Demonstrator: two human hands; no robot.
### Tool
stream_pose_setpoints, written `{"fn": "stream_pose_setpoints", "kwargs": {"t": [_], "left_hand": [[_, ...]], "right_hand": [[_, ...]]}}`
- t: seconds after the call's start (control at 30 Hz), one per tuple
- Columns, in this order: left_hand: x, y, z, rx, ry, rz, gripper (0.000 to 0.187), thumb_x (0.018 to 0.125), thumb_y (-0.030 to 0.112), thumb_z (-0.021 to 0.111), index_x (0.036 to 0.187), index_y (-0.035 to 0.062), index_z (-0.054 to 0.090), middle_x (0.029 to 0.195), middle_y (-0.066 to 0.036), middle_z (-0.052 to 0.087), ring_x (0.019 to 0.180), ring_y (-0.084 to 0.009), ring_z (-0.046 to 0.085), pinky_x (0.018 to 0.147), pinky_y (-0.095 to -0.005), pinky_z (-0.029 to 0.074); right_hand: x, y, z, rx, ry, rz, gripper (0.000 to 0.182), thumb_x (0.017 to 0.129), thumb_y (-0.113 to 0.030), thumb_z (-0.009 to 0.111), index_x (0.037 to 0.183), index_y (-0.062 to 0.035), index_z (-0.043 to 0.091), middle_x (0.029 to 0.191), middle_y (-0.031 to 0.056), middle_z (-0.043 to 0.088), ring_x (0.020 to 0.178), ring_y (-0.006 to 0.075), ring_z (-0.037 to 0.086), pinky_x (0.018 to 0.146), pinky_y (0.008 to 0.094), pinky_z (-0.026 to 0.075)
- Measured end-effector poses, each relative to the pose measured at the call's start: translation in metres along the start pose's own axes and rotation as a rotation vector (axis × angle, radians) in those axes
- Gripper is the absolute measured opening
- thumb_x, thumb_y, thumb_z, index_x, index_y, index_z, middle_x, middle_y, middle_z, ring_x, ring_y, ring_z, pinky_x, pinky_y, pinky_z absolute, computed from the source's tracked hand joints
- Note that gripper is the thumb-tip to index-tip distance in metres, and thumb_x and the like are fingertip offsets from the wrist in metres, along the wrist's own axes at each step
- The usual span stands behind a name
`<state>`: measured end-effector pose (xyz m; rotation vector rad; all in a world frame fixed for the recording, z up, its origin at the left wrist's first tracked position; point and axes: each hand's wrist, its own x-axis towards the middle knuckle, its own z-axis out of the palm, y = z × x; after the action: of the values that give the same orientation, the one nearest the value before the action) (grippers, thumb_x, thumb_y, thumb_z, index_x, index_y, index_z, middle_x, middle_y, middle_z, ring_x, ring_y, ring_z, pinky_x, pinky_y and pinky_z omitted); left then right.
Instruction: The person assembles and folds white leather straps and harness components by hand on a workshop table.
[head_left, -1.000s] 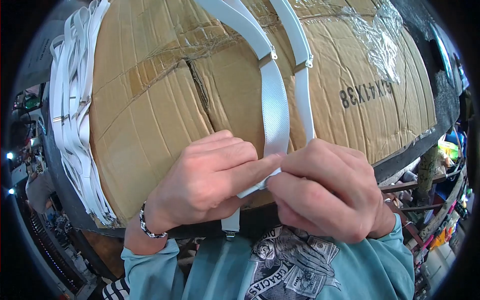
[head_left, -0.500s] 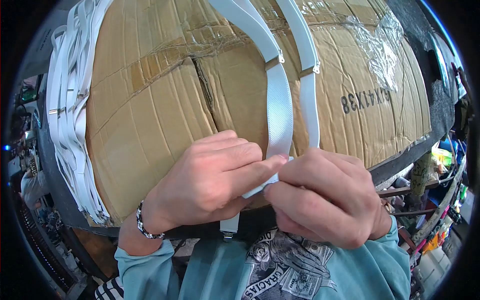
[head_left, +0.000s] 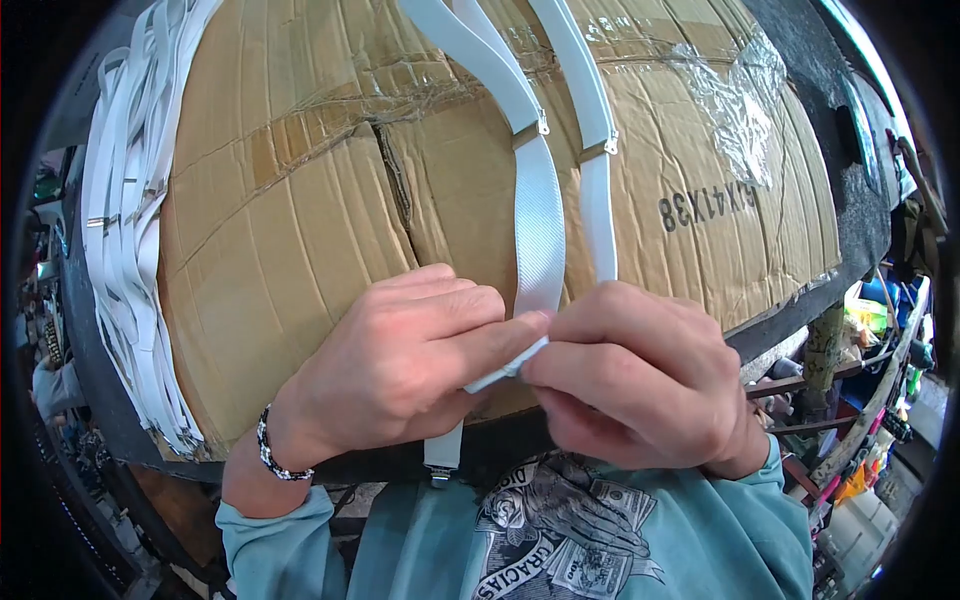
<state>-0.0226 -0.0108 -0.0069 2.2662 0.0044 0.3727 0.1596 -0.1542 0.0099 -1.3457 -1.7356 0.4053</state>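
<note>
A pair of white elastic suspenders [head_left: 540,225] lies over the cardboard, its two straps running up and away from me, each with a metal adjuster. My left hand [head_left: 410,355] pinches a folded part of the white strap between thumb and fingers. Close against it, my right hand [head_left: 640,375] grips the same strap with curled fingertips. Between the hands a short white piece [head_left: 508,366] shows, partly covered by the fingers. Below my left hand hangs a strap end with a metal clip [head_left: 440,475], over the table's front edge.
Flattened cardboard [head_left: 290,240] covers the dark table [head_left: 860,215]. A bundle of white suspenders [head_left: 125,230] lies along the left edge. Clear plastic film [head_left: 735,115] sticks to the cardboard at the upper right. A rack with assorted colourful items [head_left: 865,400] stands beyond the right edge.
The whole view has shifted slightly, so everything sits a little further left. Both hands keep their pinch on the strap, and the piece between them has tilted a little.
</note>
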Motion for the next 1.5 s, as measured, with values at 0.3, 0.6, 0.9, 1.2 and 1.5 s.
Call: {"fn": "stream_pose_setpoints", "kwargs": {"t": [0.3, 0.6, 0.9, 1.2, 1.5], "left_hand": [[0.003, 0.004, -0.003, 0.015, -0.032, -0.032, 0.052, 0.068, 0.002, 0.077, 0.119, 0.0022, 0.074, 0.076, -0.005, 0.056, 0.065, -0.0237, 0.055, 0.061, -0.0368, 0.043], [0.0, 0.001, -0.002, -0.017, -0.008, -0.01, 0.059, 0.062, 0.0, 0.076, 0.12, 0.0018, 0.074, 0.083, -0.007, 0.064, 0.069, -0.0258, 0.06, 0.062, -0.0373, 0.045], [0.002, 0.0, 0.0, -0.026, 0.088, -0.017, 0.049, 0.061, -0.001, 0.076, 0.11, 0.0021, 0.08, 0.074, -0.005, 0.062, 0.061, -0.02, 0.056, 0.057, -0.0332, 0.042], [0.005, -0.004, -0.004, -0.08, 0.136, -0.012, 0.048, 0.061, -0.005, 0.075, 0.108, -0.0005, 0.081, 0.077, -0.005, 0.063, 0.062, -0.0162, 0.055, 0.053, -0.0299, 0.039], [0.005, -0.003, -0.006, -0.074, 0.12, -0.048, 0.046, 0.062, -0.007, 0.077, 0.108, 0.0001, 0.081, 0.077, -0.005, 0.064, 0.062, -0.0157, 0.056, 0.052, -0.0296, 0.039]], "right_hand": [[-0.01, -0.001, -0.016, 0.015, -0.003, 0.151, 0.027, 0.067, 0.008, 0.076, 0.091, -0.0003, 0.067, 0.082, 0.0097, 0.06, 0.065, 0.0244, 0.064, 0.056, 0.0342, 0.052], [-0.005, -0.001, 0.004, 0.02, 0.044, 0.057, 0.028, 0.065, 0.006, 0.077, 0.091, -0.0003, 0.068, 0.082, 0.0098, 0.062, 0.064, 0.0235, 0.064, 0.054, 0.033, 0.052], [-0.028, 0.017, -0.027, 0.156, 0.261, 0.147, 0.019, 0.079, 0.002, 0.07, 0.097, 0.0037, 0.065, 0.089, 0.0124, 0.062, 0.067, 0.0146, 0.054, 0.056, 0.0263, 0.041], [-0.038, 0.022, -0.018, 0.288, 0.645, 0.426, 0.016, 0.09, 0.003, 0.068, 0.105, 0.0047, 0.062, 0.104, 0.0097, 0.062, 0.087, 0.009, 0.055, 0.077, 0.0211, 0.042], [-0.037, 0.022, -0.015, 0.311, 0.66, 0.43, 0.019, 0.092, 0.003, 0.068, 0.11, 0.0048, 0.061, 0.109, 0.0119, 0.061, 0.094, 0.0113, 0.057, 0.084, 0.0232, 0.044]]}}
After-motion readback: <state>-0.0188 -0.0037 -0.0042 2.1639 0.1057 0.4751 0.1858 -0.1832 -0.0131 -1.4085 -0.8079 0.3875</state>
